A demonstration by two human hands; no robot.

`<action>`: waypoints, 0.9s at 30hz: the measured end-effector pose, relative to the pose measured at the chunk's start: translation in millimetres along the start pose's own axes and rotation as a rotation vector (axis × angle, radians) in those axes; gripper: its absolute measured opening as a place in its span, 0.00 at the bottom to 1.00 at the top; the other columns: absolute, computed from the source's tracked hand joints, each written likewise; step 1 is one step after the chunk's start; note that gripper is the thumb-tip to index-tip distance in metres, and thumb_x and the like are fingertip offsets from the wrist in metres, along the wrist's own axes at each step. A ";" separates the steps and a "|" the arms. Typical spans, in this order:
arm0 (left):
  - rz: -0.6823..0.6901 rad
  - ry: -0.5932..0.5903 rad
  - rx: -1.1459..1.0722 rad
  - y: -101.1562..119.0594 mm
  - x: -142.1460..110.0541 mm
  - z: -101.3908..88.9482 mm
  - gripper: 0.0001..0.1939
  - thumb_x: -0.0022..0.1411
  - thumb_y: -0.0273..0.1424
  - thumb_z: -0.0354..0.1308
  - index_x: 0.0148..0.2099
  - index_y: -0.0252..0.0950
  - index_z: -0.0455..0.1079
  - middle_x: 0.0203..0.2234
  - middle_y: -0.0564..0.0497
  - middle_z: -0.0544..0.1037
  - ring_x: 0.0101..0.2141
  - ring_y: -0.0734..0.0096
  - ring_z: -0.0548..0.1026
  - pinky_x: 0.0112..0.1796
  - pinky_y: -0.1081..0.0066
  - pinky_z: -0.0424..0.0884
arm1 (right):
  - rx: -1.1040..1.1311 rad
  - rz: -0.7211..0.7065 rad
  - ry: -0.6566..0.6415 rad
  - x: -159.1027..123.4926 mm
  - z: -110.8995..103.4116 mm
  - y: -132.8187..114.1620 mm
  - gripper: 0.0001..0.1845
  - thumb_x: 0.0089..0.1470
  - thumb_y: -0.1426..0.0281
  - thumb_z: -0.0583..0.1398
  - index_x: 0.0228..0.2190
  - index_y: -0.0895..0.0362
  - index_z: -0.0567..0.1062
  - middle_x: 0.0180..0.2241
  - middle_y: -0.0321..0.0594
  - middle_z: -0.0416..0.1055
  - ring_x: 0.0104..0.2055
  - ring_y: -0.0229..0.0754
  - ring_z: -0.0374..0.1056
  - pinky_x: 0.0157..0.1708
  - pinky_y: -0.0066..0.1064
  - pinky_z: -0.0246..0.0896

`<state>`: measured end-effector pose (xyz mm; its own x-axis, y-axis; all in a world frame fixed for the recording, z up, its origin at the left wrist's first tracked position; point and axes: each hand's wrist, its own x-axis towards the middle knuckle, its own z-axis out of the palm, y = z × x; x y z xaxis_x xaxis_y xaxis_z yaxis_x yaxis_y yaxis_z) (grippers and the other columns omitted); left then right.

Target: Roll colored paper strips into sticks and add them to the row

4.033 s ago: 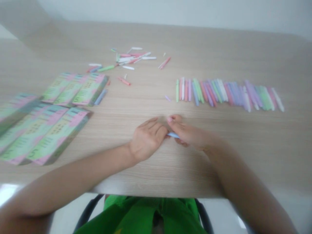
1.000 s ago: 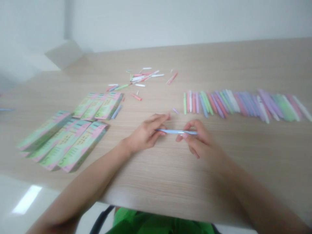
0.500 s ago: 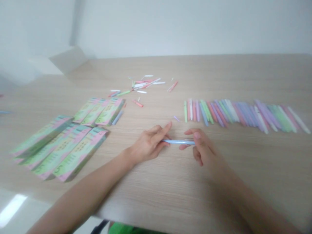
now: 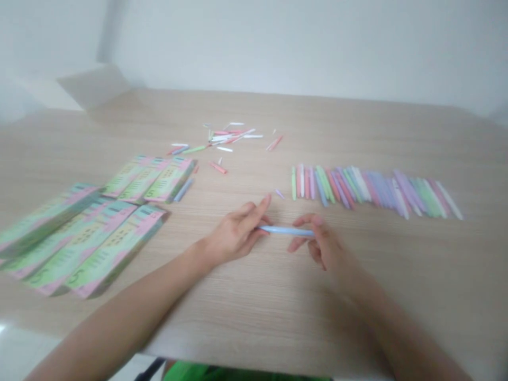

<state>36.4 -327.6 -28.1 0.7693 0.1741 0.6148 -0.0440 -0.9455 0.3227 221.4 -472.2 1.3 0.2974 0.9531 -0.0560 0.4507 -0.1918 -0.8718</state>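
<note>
The left hand (image 4: 237, 233) pinches one end of the light-blue pen (image 4: 286, 230); the right hand (image 4: 329, 246) grips the other end. The pen spans crosswise between both hands, over the table (image 4: 254, 301). Outward: purple piece (image 4: 280, 193), pen row (image 4: 381, 190) at right, printed boxes (image 4: 115, 243) at left, loose pen parts (image 4: 225, 138) beyond.

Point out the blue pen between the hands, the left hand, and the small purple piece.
Blue pen (image 4: 284, 230), head view: middle of visible barrel.
Left hand (image 4: 235, 234), head view: back of the hand.
Small purple piece (image 4: 280, 193), head view: its middle.
</note>
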 end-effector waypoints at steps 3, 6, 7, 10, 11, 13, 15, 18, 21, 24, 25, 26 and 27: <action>0.002 -0.004 -0.086 0.7 2.9 -1.1 0.38 0.66 0.28 0.52 0.70 0.31 0.35 0.37 0.45 0.77 0.41 0.67 0.73 0.44 0.64 0.74 | -0.004 -0.087 0.017 -5.3 3.2 -6.4 0.19 0.61 0.54 0.50 0.46 0.53 0.63 0.30 0.35 0.73 0.19 0.32 0.56 0.21 0.27 0.51; 0.046 -0.013 0.002 3.6 2.9 -3.3 0.38 0.66 0.28 0.51 0.70 0.32 0.34 0.38 0.45 0.77 0.40 0.67 0.72 0.41 0.68 0.75 | -0.107 -0.093 0.121 -5.3 8.8 -6.6 0.16 0.58 0.55 0.54 0.39 0.54 0.67 0.29 0.36 0.72 0.19 0.33 0.58 0.20 0.27 0.50; 0.063 -0.014 0.054 4.8 2.4 -4.1 0.37 0.66 0.27 0.51 0.70 0.33 0.35 0.38 0.45 0.76 0.40 0.68 0.72 0.40 0.69 0.75 | -0.160 -0.065 0.161 -4.4 10.2 -5.5 0.16 0.58 0.54 0.55 0.34 0.55 0.69 0.25 0.35 0.71 0.18 0.33 0.58 0.20 0.28 0.49; 0.116 -0.015 0.174 7.9 0.5 -6.1 0.37 0.66 0.26 0.51 0.70 0.33 0.35 0.38 0.44 0.76 0.39 0.68 0.72 0.37 0.71 0.75 | -0.234 0.050 0.089 -1.1 9.8 -1.7 0.28 0.57 0.48 0.52 0.17 0.55 0.68 0.12 0.34 0.62 0.15 0.34 0.56 0.19 0.29 0.46; 0.125 -0.015 0.178 8.6 0.3 -6.8 0.37 0.66 0.25 0.51 0.70 0.33 0.36 0.38 0.44 0.76 0.39 0.68 0.72 0.37 0.71 0.75 | -0.204 0.077 0.021 -0.3 8.1 -0.9 0.33 0.57 0.46 0.51 0.12 0.55 0.65 0.10 0.35 0.60 0.14 0.34 0.56 0.18 0.29 0.46; 0.109 -0.016 0.118 9.4 0.5 -7.7 0.38 0.65 0.25 0.52 0.70 0.33 0.36 0.40 0.43 0.77 0.41 0.67 0.72 0.39 0.69 0.75 | -0.069 0.109 -0.087 0.4 3.6 -1.0 0.38 0.57 0.43 0.44 0.08 0.55 0.62 0.07 0.35 0.55 0.12 0.34 0.54 0.18 0.29 0.47; 0.058 -0.023 -0.005 9.7 1.5 -7.8 0.39 0.65 0.27 0.53 0.70 0.32 0.36 0.40 0.44 0.78 0.42 0.66 0.73 0.42 0.66 0.75 | 0.120 0.135 -0.140 -0.3 -1.4 -3.6 0.40 0.58 0.42 0.37 0.14 0.55 0.67 0.07 0.35 0.56 0.11 0.34 0.51 0.16 0.29 0.45; -0.037 -0.086 -0.219 11.5 3.0 -6.2 0.40 0.64 0.30 0.55 0.70 0.32 0.37 0.35 0.47 0.79 0.39 0.67 0.75 0.44 0.65 0.73 | 0.371 0.163 -0.175 -3.9 -7.5 -10.8 0.32 0.60 0.46 0.39 0.35 0.55 0.71 0.13 0.33 0.66 0.11 0.32 0.43 0.14 0.27 0.36; -0.179 -0.235 -0.450 16.4 4.0 -4.7 0.42 0.62 0.29 0.57 0.70 0.32 0.37 0.33 0.47 0.80 0.34 0.70 0.76 0.39 0.70 0.74 | 0.471 0.130 -0.218 -9.5 -10.8 -17.4 0.17 0.59 0.54 0.51 0.42 0.53 0.63 0.24 0.35 0.75 0.14 0.30 0.40 0.14 0.25 0.31; -0.322 -0.290 -0.638 21.4 5.1 -4.2 0.42 0.62 0.27 0.58 0.70 0.33 0.37 0.31 0.48 0.81 0.31 0.73 0.77 0.34 0.74 0.73 | 0.477 0.117 -0.213 -13.8 -9.0 -19.5 0.13 0.55 0.59 0.57 0.35 0.53 0.62 0.26 0.36 0.76 0.15 0.29 0.41 0.14 0.25 0.32; -0.353 -0.274 -0.673 22.6 5.3 -3.7 0.42 0.62 0.27 0.58 0.70 0.33 0.37 0.30 0.48 0.81 0.31 0.73 0.77 0.34 0.74 0.73 | 0.465 0.122 -0.175 -14.6 -7.2 -19.2 0.14 0.54 0.58 0.58 0.34 0.53 0.62 0.25 0.36 0.76 0.15 0.29 0.42 0.14 0.25 0.32; -0.373 -0.254 -0.694 23.5 5.4 -2.7 0.41 0.62 0.28 0.57 0.70 0.33 0.38 0.30 0.48 0.81 0.30 0.72 0.77 0.33 0.74 0.73 | 0.453 0.128 -0.125 -15.1 -5.0 -18.4 0.15 0.53 0.57 0.59 0.32 0.53 0.62 0.24 0.35 0.75 0.14 0.29 0.42 0.14 0.25 0.33; -0.378 -0.237 -0.700 24.4 5.3 -1.3 0.41 0.63 0.28 0.57 0.70 0.33 0.38 0.29 0.49 0.81 0.30 0.73 0.77 0.33 0.74 0.73 | 0.437 0.139 -0.069 -15.1 -2.7 -17.5 0.16 0.53 0.56 0.60 0.31 0.53 0.62 0.22 0.35 0.74 0.14 0.29 0.43 0.13 0.25 0.34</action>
<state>38.6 -349.3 -16.0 0.9221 0.3094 0.2324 -0.0818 -0.4312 0.8986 211.3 -483.9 18.7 0.2667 0.9415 -0.2060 0.0095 -0.2162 -0.9763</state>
